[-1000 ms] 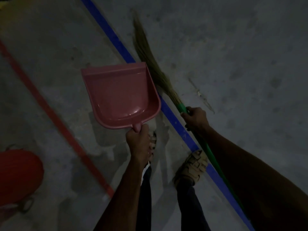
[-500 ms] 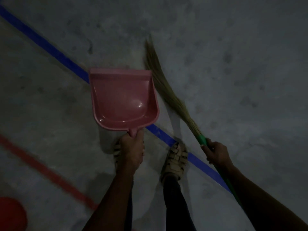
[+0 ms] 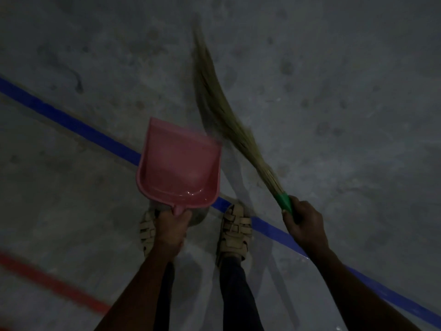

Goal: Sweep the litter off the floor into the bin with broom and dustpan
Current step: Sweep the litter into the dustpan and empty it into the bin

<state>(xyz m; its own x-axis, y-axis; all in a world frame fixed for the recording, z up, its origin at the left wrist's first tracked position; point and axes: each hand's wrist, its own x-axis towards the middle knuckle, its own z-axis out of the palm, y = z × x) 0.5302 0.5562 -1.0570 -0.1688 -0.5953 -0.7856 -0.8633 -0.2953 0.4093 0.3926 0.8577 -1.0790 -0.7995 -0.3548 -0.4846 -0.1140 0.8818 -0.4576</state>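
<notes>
My left hand (image 3: 172, 229) grips the short handle of a pink dustpan (image 3: 180, 166), held in front of me above the floor with its mouth pointing away. The pan looks empty. My right hand (image 3: 304, 224) holds the green handle of a grass broom (image 3: 223, 111), whose long straw bristles slant up and to the left past the dustpan's right side. The scene is dim and I see no litter on the grey floor. No bin shows in this view.
A blue floor line (image 3: 71, 124) runs diagonally from the left edge under my feet to the lower right. A red line (image 3: 47, 281) crosses the lower left corner. My two sandalled feet (image 3: 235, 229) stand on the stained concrete floor (image 3: 346, 103).
The view has swung right: the red bin at lower left has left the frame. Both hands kept their grips, and the broom has swung further right of the dustpan.
</notes>
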